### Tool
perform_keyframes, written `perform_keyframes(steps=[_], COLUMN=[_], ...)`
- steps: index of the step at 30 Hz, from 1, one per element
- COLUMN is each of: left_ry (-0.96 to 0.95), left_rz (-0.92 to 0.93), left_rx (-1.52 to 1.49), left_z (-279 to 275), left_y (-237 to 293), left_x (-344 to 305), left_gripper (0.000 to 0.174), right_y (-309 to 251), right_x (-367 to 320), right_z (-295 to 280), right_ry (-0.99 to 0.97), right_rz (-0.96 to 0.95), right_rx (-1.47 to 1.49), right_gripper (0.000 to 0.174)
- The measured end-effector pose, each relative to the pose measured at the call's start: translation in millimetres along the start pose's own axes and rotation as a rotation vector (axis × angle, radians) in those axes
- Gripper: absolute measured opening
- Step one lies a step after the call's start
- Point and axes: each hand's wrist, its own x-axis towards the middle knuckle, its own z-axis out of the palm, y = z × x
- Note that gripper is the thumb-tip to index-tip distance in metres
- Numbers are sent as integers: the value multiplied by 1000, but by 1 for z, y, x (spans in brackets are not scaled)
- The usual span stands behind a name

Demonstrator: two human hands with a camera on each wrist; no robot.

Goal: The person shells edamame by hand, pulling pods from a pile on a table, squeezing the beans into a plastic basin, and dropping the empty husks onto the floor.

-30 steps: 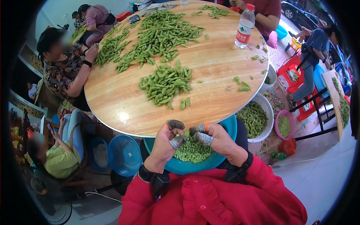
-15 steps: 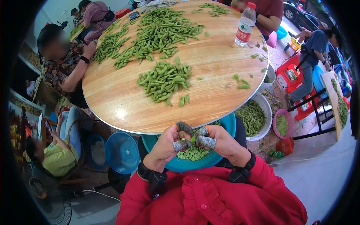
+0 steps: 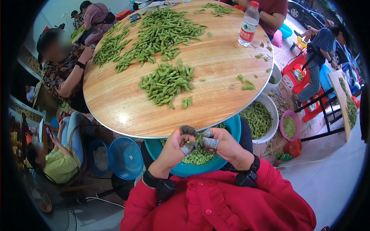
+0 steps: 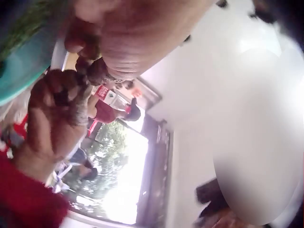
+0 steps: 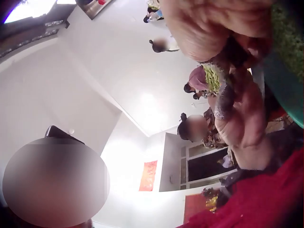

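Observation:
Both hands come together above a teal basin [image 3: 233,129] of shelled green beans [image 3: 198,157]. Worn grey coverings wrap the thumb and index fingertips. Between these tips sits a green soybean pod [image 3: 199,141], mostly hidden by the fingers. My left hand [image 3: 172,150] pinches it from one side and my right hand [image 3: 231,149] from the other. In the left wrist view the right hand [image 4: 57,111] shows with its fingers curled in, and the right wrist view shows the left hand [image 5: 244,116] with thumb and fingers bent close together.
A round wooden table [image 3: 127,104] stands in front, bearing a small pod pile [image 3: 165,84], a larger pod heap [image 3: 165,32] and a water bottle [image 3: 249,25]. Right of the basin is a white tub [image 3: 273,115] of pods; at left, a blue basin [image 3: 125,158]. Several people sit around.
The hands have drawn closer together than a second ago and stay over the basin with a green pod between the fingertips. The head view has shifted slightly.

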Motion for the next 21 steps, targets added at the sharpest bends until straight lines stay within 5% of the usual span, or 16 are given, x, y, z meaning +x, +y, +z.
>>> perform_keyframes(steps=[3,6,10,13,16,19,21], left_ry=[46,47,74,165,28,-75,-44], left_rz=[164,622,612,466,-89,-239,-160], left_rx=[868,1224,1093,667,-116,-333,-16], left_z=[11,9,7,16,9,4,5], left_y=[19,5,-8,-15,-12,-2,-4], left_x=[-13,-9,-8,-8,-11,-12,-13], left_gripper=[35,28,21,10,8,5,4], right_y=[-2,-7,2,8,3,-1,-7], right_x=[0,-4,-2,-1,-3,-6,-7], right_z=[-5,1,-1,-4,1,-1,-1], right_ry=[3,-13,-51,-53,-34,-21,8], right_rz=[-61,-107,-223,-290,-351,-452,-543], right_rx=[-90,-101,-117,-132,-242,-516,-795], right_gripper=[13,15,17,19,20,20,19])
